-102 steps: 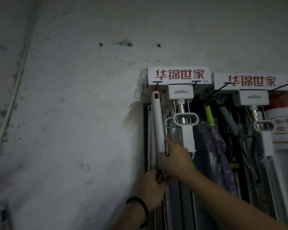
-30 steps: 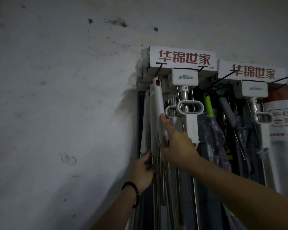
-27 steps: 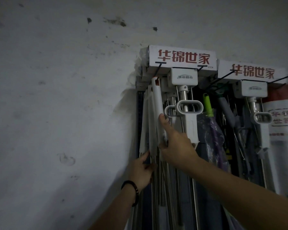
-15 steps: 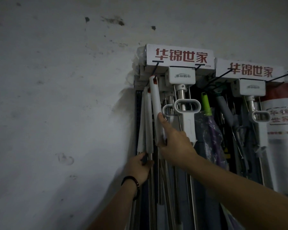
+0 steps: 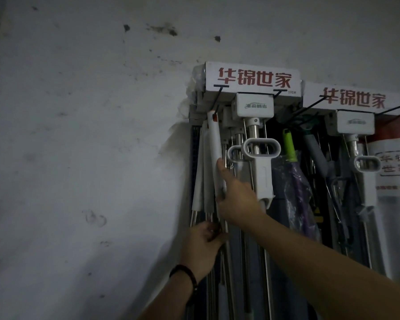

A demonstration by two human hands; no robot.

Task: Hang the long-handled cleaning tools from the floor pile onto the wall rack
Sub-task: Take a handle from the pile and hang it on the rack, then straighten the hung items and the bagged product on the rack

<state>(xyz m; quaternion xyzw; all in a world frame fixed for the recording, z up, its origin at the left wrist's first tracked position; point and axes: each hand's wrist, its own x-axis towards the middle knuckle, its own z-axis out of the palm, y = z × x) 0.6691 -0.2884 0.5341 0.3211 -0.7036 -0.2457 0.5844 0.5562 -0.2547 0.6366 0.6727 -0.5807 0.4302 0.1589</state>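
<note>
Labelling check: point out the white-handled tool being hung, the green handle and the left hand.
white-handled tool [image 5: 214, 144], head view, upper handle.
green handle [image 5: 289, 145], head view, mid grip.
left hand [image 5: 202, 243], head view, back of hand.

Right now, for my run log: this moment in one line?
white handle: top at rack hook | right hand: holds white handle | left hand: grips shaft below
</note>
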